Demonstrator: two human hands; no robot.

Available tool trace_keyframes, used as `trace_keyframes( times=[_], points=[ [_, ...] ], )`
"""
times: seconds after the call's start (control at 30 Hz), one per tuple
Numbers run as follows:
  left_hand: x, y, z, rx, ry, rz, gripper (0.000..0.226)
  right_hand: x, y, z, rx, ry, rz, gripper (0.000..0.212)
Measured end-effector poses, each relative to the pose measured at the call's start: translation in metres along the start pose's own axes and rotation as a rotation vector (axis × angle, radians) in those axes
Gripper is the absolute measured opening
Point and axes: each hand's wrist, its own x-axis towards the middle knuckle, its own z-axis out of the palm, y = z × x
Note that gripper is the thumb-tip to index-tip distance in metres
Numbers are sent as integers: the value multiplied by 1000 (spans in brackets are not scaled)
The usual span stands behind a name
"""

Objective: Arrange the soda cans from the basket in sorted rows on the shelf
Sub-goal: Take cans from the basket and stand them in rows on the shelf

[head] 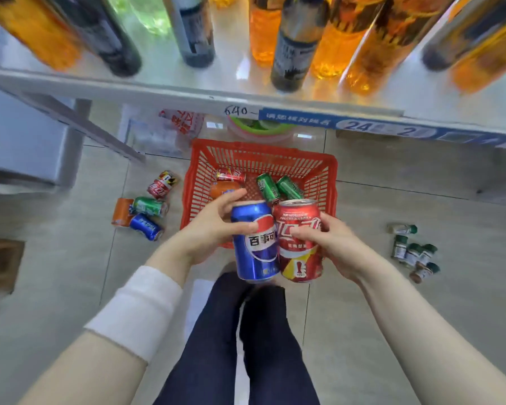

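Above the red basket (327, 171), the left hand (209, 226) grips a blue can (253, 252) touching the red can (300, 252) held by the right hand (330, 244).

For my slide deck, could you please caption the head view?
Over the red basket, the left hand holds a blue can, the right hand a red can.

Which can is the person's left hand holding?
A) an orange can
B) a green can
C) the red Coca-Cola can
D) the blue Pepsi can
D: the left hand grips the blue Pepsi can above the red basket, while the right hand holds the red Coca-Cola can beside it.
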Motion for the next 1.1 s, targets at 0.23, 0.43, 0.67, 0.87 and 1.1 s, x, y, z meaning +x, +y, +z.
trace_keyframes(
  times=[0.23, 0.43, 0.67, 0.87, 1.1],
  points=[
    [-120, 34, 41, -368, 40, 89, 43, -107, -33, 47, 222, 14, -34, 62],
    [-205, 39, 54, -460, 116, 45, 47, -175, -39, 92, 278, 89, -72, 75],
    [-286, 37, 21, -391, 66, 133, 96, -236, -44, 159, 233, 84, -130, 69],
    [-345, 66, -3, -346, 189, 273, 53, -277, -72, 208, 256, 74, -245, 58],
    [-381, 124, -11, -278, 192, 442, 51, -306, -133, 235, 194, 94, -379, 61]
  ],
)
